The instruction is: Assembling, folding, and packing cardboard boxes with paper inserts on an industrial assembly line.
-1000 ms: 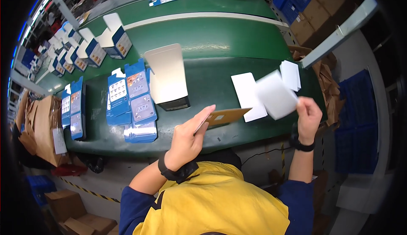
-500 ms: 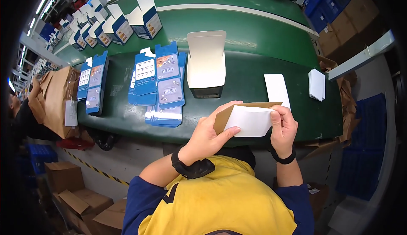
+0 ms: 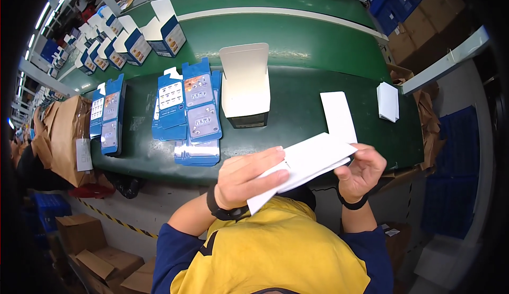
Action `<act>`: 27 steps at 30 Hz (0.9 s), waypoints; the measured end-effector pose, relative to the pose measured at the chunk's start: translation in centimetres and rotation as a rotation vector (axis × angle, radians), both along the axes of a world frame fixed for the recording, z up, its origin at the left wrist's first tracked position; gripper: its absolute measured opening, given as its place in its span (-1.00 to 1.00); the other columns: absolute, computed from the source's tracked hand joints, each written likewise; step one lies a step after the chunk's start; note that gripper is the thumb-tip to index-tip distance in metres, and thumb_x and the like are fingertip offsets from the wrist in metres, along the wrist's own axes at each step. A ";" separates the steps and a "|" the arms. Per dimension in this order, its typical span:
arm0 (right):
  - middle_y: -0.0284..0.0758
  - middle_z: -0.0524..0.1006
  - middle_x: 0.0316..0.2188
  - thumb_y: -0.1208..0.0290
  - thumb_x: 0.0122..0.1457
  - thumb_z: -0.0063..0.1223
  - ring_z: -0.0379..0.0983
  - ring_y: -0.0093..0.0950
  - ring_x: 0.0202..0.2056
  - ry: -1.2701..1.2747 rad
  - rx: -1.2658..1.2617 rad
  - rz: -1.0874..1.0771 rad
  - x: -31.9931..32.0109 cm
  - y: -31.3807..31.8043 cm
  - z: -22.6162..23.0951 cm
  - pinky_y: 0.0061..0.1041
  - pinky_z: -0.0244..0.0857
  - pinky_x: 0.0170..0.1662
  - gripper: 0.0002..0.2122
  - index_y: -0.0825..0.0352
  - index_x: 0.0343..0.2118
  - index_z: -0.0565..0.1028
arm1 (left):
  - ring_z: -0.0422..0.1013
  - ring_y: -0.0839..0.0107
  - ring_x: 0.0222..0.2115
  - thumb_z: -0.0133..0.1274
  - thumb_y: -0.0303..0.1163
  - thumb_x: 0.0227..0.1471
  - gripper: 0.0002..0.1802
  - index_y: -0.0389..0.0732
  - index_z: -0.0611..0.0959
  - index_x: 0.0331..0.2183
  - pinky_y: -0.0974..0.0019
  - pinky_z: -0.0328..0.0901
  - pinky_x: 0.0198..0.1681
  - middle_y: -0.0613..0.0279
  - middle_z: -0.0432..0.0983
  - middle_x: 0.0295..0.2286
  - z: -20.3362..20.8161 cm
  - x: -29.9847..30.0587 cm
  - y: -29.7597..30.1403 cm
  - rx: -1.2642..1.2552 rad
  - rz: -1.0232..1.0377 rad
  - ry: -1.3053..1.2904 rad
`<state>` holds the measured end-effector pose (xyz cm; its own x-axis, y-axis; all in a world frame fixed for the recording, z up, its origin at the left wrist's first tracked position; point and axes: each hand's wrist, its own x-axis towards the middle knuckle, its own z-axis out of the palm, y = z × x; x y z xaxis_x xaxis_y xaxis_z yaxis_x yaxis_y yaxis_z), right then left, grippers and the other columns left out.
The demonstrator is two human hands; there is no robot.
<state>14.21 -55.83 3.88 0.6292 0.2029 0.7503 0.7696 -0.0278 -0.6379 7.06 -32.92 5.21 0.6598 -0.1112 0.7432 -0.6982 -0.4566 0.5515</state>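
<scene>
My left hand [image 3: 249, 177] is closed around one end of a white folded cardboard piece [image 3: 313, 158], thumb and fingers pinching its layers above my lap. At the other end, my right hand [image 3: 362, 173] has its curled fingers and thumb around the corner of the piece, where the layers part slightly. A second white card [image 3: 339, 116] lies flat on the green table just beyond. To its left stands an open box [image 3: 246, 92], white inside and dark outside, with its flap raised.
Flat blue printed cartons [image 3: 204, 100] lie stacked left of the open box, with another stack [image 3: 112, 116] farther left. Several open boxes [image 3: 132, 47] stand on the green belt behind. White folded pieces [image 3: 388, 102] sit near the table's right edge, by a metal post [image 3: 445, 60].
The cardboard piece has turned over and tilted: its brown face no longer shows. My left hand has moved left and down; my right hand's fingers have loosened and shifted slightly right.
</scene>
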 end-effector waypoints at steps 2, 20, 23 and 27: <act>-0.11 0.32 -0.11 0.17 -0.25 0.42 0.37 -0.27 -0.10 -0.150 -0.114 -0.074 0.8 0.2 1.2 -0.32 0.31 -0.06 -0.16 0.33 0.06 0.12 | 0.50 0.00 -0.25 0.11 -0.52 -0.13 -0.70 -0.14 0.56 -0.25 0.22 0.45 -0.30 -0.13 0.49 -0.22 0.5 0.2 0.8 0.214 -0.039 -0.146; -0.27 0.57 -0.37 0.61 -0.22 0.14 0.53 -0.37 -0.34 -0.260 -0.601 0.105 -0.5 3.4 4.5 -0.50 0.34 -0.34 -0.73 0.37 -0.34 0.54 | 0.51 0.11 -0.37 0.10 -0.58 -0.20 -0.82 -0.43 0.52 -0.43 0.26 0.47 -0.31 -0.04 0.52 -0.43 2.3 0.2 1.7 0.417 0.161 -0.281; -0.26 0.56 -0.35 0.59 -0.26 0.19 0.49 -0.38 -0.39 -0.263 -0.592 0.065 -0.8 3.5 4.5 -0.54 0.28 -0.39 -0.69 0.36 -0.32 0.55 | 0.51 0.12 -0.37 0.11 -0.57 -0.21 -0.80 -0.41 0.51 -0.42 0.27 0.47 -0.33 -0.04 0.52 -0.43 2.7 0.2 1.5 0.410 0.197 -0.243; -0.36 0.52 -0.35 0.59 -0.31 0.23 0.35 -0.42 -0.41 0.074 -0.387 0.207 -1.1 4.0 4.5 -0.59 0.21 -0.37 -0.62 0.30 -0.28 0.57 | 0.52 0.06 -0.37 0.07 -0.62 -0.19 -0.83 -0.38 0.48 -0.42 0.26 0.46 -0.40 -0.07 0.52 -0.40 3.4 0.2 1.6 0.446 0.133 -0.331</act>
<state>13.12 -51.80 8.40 0.5948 0.5871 0.5492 0.7369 -0.1252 -0.6643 7.30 -31.34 8.58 0.4296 -0.3935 0.8128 -0.7216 -0.6907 0.0469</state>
